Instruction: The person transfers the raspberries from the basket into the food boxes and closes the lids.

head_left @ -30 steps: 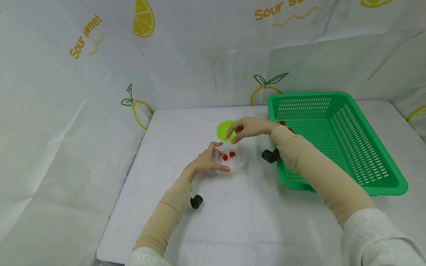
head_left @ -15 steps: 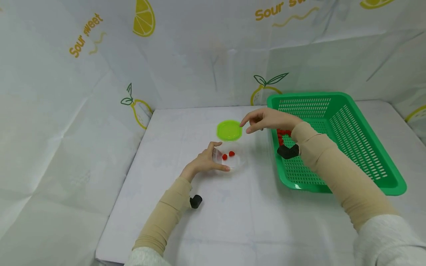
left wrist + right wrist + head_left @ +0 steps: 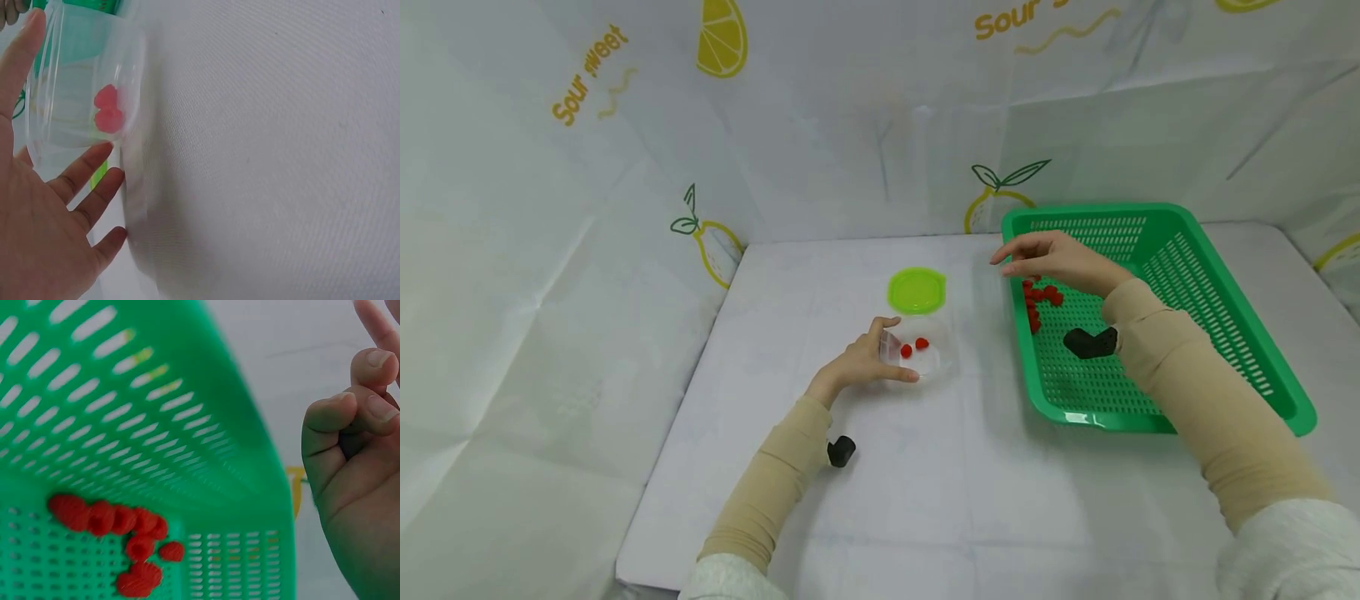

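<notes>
Raspberries (image 3: pixel 124 520), bumpy red: fetching step, seemingly; next needs pinching.
Left hand (image 3: pixel 859 365): holding clear plastic tub (image 3: pixel 72 94).
Right hand (image 3: pixel 1066 260): narrow, empty.

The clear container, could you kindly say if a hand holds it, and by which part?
The left hand holds the clear container by its near and far sides, between thumb and fingers.
</notes>
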The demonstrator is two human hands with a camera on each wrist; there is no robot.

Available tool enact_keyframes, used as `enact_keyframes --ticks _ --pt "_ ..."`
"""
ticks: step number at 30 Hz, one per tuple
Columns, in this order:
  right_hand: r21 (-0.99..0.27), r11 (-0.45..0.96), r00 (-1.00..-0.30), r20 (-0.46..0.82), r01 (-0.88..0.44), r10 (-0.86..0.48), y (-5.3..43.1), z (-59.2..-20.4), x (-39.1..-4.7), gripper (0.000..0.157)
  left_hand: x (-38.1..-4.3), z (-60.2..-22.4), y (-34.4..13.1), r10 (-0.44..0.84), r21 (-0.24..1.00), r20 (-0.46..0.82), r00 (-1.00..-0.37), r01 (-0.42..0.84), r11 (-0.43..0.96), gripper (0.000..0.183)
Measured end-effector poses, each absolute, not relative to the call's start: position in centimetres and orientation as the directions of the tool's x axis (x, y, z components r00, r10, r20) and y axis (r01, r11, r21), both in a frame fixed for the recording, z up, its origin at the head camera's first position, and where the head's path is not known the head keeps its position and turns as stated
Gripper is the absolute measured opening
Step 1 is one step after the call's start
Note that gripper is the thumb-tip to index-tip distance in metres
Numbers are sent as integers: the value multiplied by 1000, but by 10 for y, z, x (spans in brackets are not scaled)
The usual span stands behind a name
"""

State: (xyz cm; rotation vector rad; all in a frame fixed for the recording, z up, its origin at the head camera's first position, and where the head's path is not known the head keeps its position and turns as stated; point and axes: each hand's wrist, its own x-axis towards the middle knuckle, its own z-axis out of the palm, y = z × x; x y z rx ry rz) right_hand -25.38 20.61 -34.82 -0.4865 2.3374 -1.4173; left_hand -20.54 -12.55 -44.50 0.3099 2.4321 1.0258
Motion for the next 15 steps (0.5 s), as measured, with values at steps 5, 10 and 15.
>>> enact_keyframes --ticks 5,10,15 --pt "-885 458 -890 -139 -85 -434 225 -360 -252 36 -205 -445 -125 383 715 -331 -863 35 698 100" --pt "-882 467 -899 -154 -62 -410 240 -372 -250 38 -203 -445 -123 393 717 -323 -861 48 695 99" --pt "-869 493 -904 -188 -29 -384 250 -383 -248 41 -202 -445 -122 393 719 -306 -867 60 692 98"
